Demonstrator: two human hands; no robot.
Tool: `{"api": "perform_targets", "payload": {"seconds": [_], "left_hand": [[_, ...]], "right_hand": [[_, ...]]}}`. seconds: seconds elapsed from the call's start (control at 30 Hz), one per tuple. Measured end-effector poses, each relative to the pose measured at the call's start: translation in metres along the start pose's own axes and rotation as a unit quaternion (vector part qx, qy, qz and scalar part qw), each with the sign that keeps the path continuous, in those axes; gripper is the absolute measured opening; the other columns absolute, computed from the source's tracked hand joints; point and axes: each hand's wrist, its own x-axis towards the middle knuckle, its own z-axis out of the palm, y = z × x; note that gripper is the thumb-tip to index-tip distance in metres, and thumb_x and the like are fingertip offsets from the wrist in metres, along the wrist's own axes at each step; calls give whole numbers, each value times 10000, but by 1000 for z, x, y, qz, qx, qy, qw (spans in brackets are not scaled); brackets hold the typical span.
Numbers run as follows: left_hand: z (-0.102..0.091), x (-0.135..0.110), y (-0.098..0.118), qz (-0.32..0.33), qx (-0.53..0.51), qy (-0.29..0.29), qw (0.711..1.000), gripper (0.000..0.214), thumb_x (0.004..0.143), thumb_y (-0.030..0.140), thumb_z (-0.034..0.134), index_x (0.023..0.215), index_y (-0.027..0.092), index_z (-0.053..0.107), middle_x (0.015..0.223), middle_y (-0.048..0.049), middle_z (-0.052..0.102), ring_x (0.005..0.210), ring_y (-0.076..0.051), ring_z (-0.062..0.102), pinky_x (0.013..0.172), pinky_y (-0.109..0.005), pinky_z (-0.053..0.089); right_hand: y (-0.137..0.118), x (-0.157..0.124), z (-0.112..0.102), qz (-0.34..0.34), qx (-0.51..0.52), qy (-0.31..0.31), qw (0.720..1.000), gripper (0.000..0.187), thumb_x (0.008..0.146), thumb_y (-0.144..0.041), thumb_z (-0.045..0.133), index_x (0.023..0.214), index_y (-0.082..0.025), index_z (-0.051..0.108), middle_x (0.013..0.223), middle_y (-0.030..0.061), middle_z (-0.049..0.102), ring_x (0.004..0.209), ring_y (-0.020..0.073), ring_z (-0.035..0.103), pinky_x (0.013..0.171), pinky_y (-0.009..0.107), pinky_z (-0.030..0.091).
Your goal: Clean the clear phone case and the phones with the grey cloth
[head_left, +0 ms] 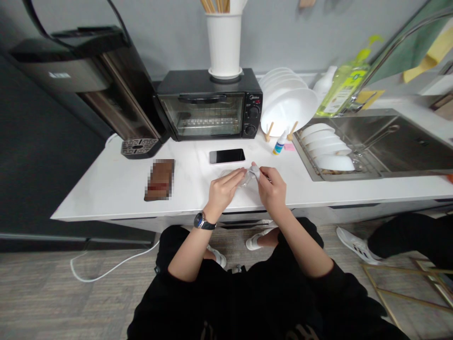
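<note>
Clear plastic piece is sitting between both hands, just over the front part of the white counter. Left hand is lying across it, fingers straight and pressed together, though I honestly can't tell if the thumb's pinching anything. Right hand is pinching a pale grey bit at the plastic's right end, thumb against curled fingers. Phone is lying screen-up just beyond the hands, in front of a black toaster oven. Little spray bottle is standing past the right hand, and a blurred-out brown thing is lying off left.
</note>
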Motion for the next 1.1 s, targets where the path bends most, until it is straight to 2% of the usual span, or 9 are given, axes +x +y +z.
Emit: {"api": "perform_targets", "payload": {"seconds": [0.1,0.23,0.4,0.53,0.67,0.77,0.97,1.1], "left_hand": [[2,0,0,-4,5,-2,1000,396,1070,142,552,1425,243,694,1406,-60,750,1294,-201,730,1132,-363,626],[1,-1,-1,-1,10,9,1000,406,1068,120,541,1430,228,690,1402,-68,752,1292,-193,732,1131,-354,624],[-1,-4,-1,-7,-12,14,1000,488,1052,46,463,1451,226,678,1407,-73,749,1319,-190,715,1137,-370,619],[-2,-4,-1,-9,-8,4,1000,503,1047,45,457,1466,230,666,1430,-74,734,1328,-195,709,1144,-382,614],[-5,-3,3,8,13,-4,1000,441,1074,109,493,1460,232,667,1429,-70,735,1317,-199,716,1141,-361,618],[-6,-2,7,19,29,0,999,408,1082,123,499,1437,218,677,1408,-75,748,1298,-197,728,1121,-357,634],[-3,6,5,18,51,31,998,387,1070,98,489,1375,182,713,1367,-89,769,1251,-198,755,1072,-324,652],[-10,17,14,24,65,6,998,354,1072,123,508,1337,189,734,1287,-78,805,1131,-197,804,963,-298,684]], "right_hand": [[1,3,0,12,9,1,1000,328,1106,-240,505,1347,-300,719,1074,82,740,907,217,651,749,346,510],[-13,-2,2,19,30,-1,999,382,1107,-208,469,1409,-311,680,1077,76,738,916,212,657,777,347,530],[-32,-14,4,-44,44,-3,998,484,1063,-123,510,1493,-320,609,1117,80,759,976,221,695,804,339,566],[-29,-12,2,-85,19,5,996,506,1059,-100,507,1510,-312,598,1096,79,764,938,216,692,780,337,576],[-11,-1,-3,-56,-21,-3,998,450,1082,-133,488,1466,-316,636,1089,81,761,919,217,672,743,346,550],[-3,5,-3,-27,-8,-1,1000,413,1091,-171,498,1453,-304,647,1103,90,755,929,224,664,744,352,532],[-26,2,2,-24,-12,15,1000,362,1096,-181,496,1363,-311,703,998,65,743,875,204,647,691,331,490],[-27,10,-6,-2,15,12,1000,291,1101,-227,501,1231,-302,750,937,50,720,827,189,615,664,325,459]]}}
